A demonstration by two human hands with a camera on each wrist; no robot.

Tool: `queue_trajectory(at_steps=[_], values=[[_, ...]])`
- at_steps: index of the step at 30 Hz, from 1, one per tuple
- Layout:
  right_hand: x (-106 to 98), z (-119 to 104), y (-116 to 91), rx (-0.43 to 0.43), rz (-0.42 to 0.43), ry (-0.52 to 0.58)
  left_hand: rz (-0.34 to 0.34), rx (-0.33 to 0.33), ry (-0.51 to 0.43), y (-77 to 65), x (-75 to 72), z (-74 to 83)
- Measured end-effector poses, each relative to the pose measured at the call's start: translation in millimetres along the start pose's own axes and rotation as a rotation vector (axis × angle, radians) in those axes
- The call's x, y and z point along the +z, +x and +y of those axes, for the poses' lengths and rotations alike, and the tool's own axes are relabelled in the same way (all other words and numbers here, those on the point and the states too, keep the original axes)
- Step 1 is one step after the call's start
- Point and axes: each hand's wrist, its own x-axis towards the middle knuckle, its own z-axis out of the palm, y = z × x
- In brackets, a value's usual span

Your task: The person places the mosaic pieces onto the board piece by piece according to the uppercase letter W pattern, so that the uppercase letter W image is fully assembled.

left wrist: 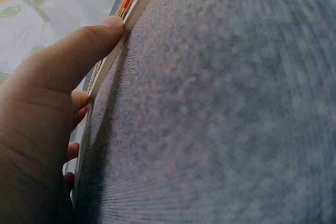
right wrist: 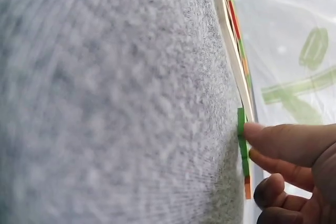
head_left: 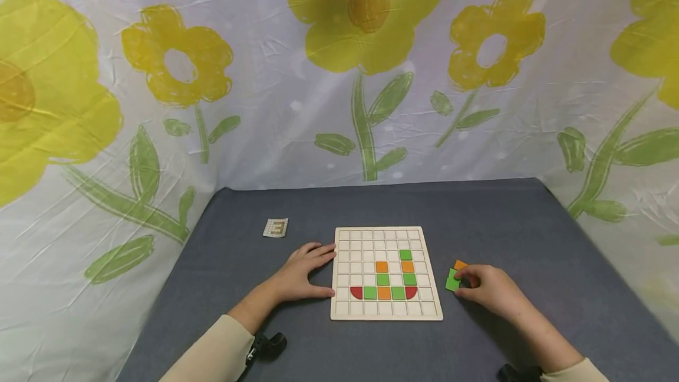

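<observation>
A square wooden grid board [head_left: 350, 311] lies on the table with green, orange and dark red tiles set in a boat-like or U-shaped pattern. My left hand [head_left: 302, 276] touches the board's left edge, its fingers and thumb spread along the side. To the board's right, my right hand [head_left: 488, 289] pinches a green tile [head_left: 452, 282] between thumb and index finger. An orange tile [head_left: 460, 264] lies just behind it. From the right wrist, green tiles [right wrist: 242, 124] and an orange tile [right wrist: 248, 187] show edge-on beside the thumb; the other fingers are curled.
A small card [head_left: 275, 227] with a printed grid figure lies at the back left. The dark grey cloth [head_left: 254, 205] covers the table. A white curtain [head_left: 265, 75] with yellow flowers hangs behind and at both sides.
</observation>
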Motion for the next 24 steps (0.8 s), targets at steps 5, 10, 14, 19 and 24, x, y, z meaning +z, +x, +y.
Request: queue_trajectory(at_steps=[5,10,14,19,24], values=[[0.2,2.5,0.3,0.014,-0.002,0.002,-0.006,-0.010,0.003,0.0,-0.5,1.0],[0.7,0.7,-0.4,0.012,-0.009,-0.001,-0.016,-0.018,0.009,0.8,0.2,0.1],[1.2,-3.2,-0.9,0.019,-0.023,0.001,-0.008,-0.011,0.003,0.6,0.2,0.1],[2.7,-6.0,-1.1,0.015,-0.041,0.007,-0.001,-0.005,0.001,0.1,0.2,-0.5],[4.0,-6.1,-0.4,0.022,-0.048,-0.015,-0.017,-0.024,0.015,0.9,0.4,-0.3]])
